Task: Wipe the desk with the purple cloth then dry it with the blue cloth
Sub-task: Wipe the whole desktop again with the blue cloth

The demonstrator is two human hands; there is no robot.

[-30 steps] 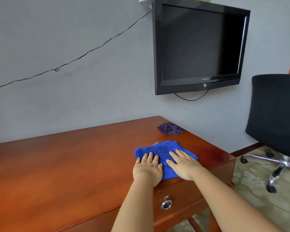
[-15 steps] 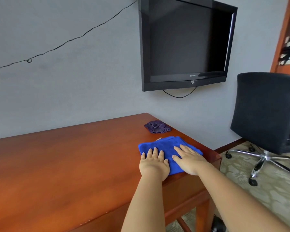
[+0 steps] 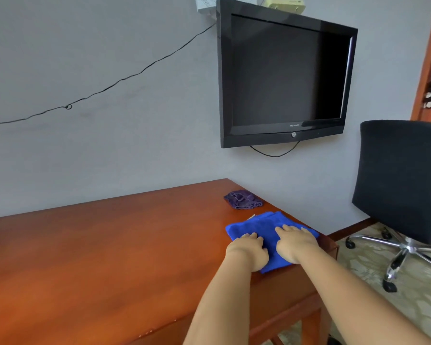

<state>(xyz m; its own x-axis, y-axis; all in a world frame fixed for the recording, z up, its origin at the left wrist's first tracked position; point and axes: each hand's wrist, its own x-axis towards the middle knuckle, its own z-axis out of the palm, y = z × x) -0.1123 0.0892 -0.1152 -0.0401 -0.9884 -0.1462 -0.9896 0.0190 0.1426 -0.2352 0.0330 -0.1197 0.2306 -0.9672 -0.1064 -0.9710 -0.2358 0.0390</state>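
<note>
Looks like a bedroom or hotel-style room with a work corner — reddish wooden desk (image 3: 97, 245) against a plain grey wall (image 3: 97, 158). At one o'clock, a dark flat television (image 3: 284, 75) mounted on that wall, cable dangling beneath. At three o'clock, a black swivel chair (image 3: 403, 180) on patterned flooring (image 3: 371, 295) — wooden door frame (image 3: 426, 58) behind.

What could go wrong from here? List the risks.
1. The blue cloth sits at the desk's right front corner under both hands, left hand and right hand; a stroke further right might slide it off the edge.
2. The purple cloth lies close behind; a forward pass could drag it along.
3. Most of the desk lies to the left and could get missed.
</note>
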